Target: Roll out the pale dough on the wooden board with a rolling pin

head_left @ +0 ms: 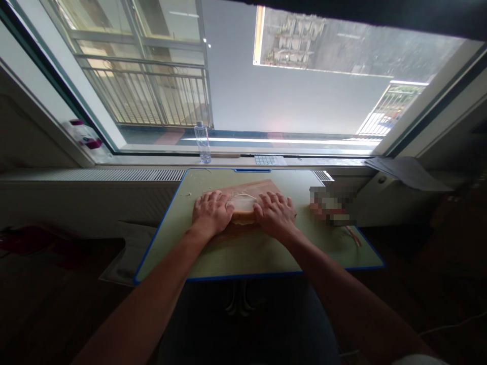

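My left hand [212, 212] and my right hand [275, 213] lie over the two ends of a wooden rolling pin [243, 217], whose ends are hidden under the palms. Both sets of fingers reach forward over it, thumbs pointing inward along it. A pale, flat round of dough [241, 202] shows between the hands, on the far side of the pin. A little dough edge also peeks out on the near side. Beneath everything is a wooden board [262, 186], set slightly askew on a small light-topped table [243, 258] with a blue rim.
Dough crumbs [188, 194] are scattered at the table's back left. A blurred-out item [331, 207] lies at the right edge, with a thin strip [353, 236] beside it. On the windowsill stand a clear bottle [203, 143] and a white keyboard-like object [268, 160]. Papers [409, 172] rest at right.
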A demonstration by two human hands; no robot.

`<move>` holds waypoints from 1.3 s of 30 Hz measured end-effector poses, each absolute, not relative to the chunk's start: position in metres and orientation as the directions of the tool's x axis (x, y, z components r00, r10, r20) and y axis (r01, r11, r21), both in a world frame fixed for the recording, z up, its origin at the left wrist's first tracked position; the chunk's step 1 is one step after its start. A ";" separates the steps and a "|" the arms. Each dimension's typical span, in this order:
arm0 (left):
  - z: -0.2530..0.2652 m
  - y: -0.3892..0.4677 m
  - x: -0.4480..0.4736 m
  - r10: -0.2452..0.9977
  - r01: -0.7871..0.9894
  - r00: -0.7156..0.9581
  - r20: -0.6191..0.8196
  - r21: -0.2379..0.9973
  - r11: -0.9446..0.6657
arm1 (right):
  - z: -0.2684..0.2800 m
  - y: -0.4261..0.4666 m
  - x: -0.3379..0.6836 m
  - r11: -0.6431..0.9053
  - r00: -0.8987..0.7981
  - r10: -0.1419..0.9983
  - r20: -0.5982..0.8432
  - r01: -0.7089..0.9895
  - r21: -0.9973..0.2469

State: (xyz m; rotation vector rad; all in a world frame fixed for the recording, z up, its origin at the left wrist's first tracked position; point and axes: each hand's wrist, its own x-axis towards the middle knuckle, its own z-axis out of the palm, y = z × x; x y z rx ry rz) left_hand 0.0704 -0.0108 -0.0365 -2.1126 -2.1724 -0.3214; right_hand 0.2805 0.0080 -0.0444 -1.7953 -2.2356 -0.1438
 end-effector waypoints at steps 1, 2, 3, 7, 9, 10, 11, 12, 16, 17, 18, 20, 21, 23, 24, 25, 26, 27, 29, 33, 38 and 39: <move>-0.036 -0.012 0.071 0.976 0.996 -0.036 0.214 0.082 0.019 | -0.045 0.006 0.281 0.233 -0.200 0.938 0.282 0.968 -0.090; -0.037 -0.014 0.071 0.976 0.997 -0.035 0.217 0.079 0.018 | -0.045 0.004 0.281 0.238 -0.203 0.935 0.291 0.967 -0.090; -0.037 -0.015 0.071 0.975 0.997 -0.034 0.221 0.076 0.018 | -0.045 0.001 0.281 0.242 -0.206 0.932 0.298 0.966 -0.090; -0.038 -0.022 0.071 0.972 0.997 -0.023 0.233 0.078 0.005 | -0.043 -0.009 0.282 0.255 -0.217 0.926 0.310 0.963 -0.088; -0.038 -0.026 0.071 0.974 0.996 -0.019 0.227 0.084 -0.001 | -0.043 -0.014 0.282 0.254 -0.216 0.928 0.304 0.963 -0.093; -0.038 -0.028 0.071 0.975 0.996 -0.020 0.222 0.086 0.001 | -0.042 -0.017 0.282 0.251 -0.213 0.930 0.299 0.963 -0.096; -0.038 -0.029 0.071 0.976 0.996 -0.023 0.217 0.086 0.004 | -0.042 -0.018 0.283 0.250 -0.211 0.932 0.294 0.963 -0.098; -0.038 -0.030 0.071 0.977 0.996 -0.026 0.213 0.084 0.008 | -0.043 -0.019 0.283 0.250 -0.212 0.933 0.290 0.963 -0.100; -0.038 -0.028 0.070 0.980 0.997 -0.029 0.197 0.072 0.015 | -0.044 -0.018 0.283 0.250 -0.213 0.934 0.285 0.963 -0.101; -0.039 -0.027 0.070 0.981 0.997 -0.030 0.194 0.073 0.016 | -0.044 -0.017 0.283 0.250 -0.213 0.935 0.282 0.963 -0.101; -0.039 -0.025 0.070 0.981 0.997 -0.032 0.192 0.077 0.018 | -0.043 -0.015 0.282 0.247 -0.211 0.937 0.279 0.964 -0.101; -0.038 -0.021 0.069 0.982 0.996 -0.036 0.188 0.086 0.020 | -0.042 -0.011 0.282 0.245 -0.210 0.939 0.272 0.964 -0.102; -0.037 -0.019 0.069 0.982 0.996 -0.037 0.183 0.089 0.021 | -0.041 -0.009 0.282 0.246 -0.212 0.940 0.268 0.964 -0.103; -0.035 -0.015 0.069 0.986 0.996 -0.037 0.164 0.092 0.022 | -0.039 -0.003 0.282 0.248 -0.215 0.944 0.250 0.963 -0.107; -0.034 -0.012 0.069 0.988 0.996 -0.037 0.151 0.091 0.023 | -0.038 0.000 0.282 0.248 -0.217 0.947 0.236 0.963 -0.108; -0.033 -0.010 0.068 0.990 0.996 -0.036 0.135 0.091 0.024 | -0.037 0.004 0.282 0.247 -0.219 0.951 0.219 0.963 -0.108; -0.032 -0.007 0.068 0.992 0.996 -0.035 0.121 0.089 0.024 | -0.036 0.007 0.282 0.245 -0.221 0.955 0.199 0.964 -0.107; -0.031 -0.004 0.068 0.994 0.996 -0.034 0.108 0.089 0.025 | -0.035 0.010 0.282 0.240 -0.220 0.959 0.179 0.965 -0.105; -0.031 0.002 0.066 0.996 0.996 -0.032 0.079 0.090 0.025 | -0.032 0.017 0.282 0.236 -0.221 0.965 0.141 0.966 -0.103; -0.029 0.015 0.062 0.999 0.993 -0.023 0.025 0.113 0.020 | -0.024 0.027 0.280 0.225 -0.216 0.973 0.081 0.966 -0.124; -0.027 0.029 0.060 1.000 0.988 -0.015 0.000 0.152 0.015 | -0.019 0.040 0.279 0.235 -0.231 0.972 0.041 0.964 -0.122; -0.027 0.031 0.060 1.000 0.988 -0.014 -0.004 0.157 0.014 | -0.019 0.043 0.279 0.237 -0.235 0.971 0.038 0.964 -0.116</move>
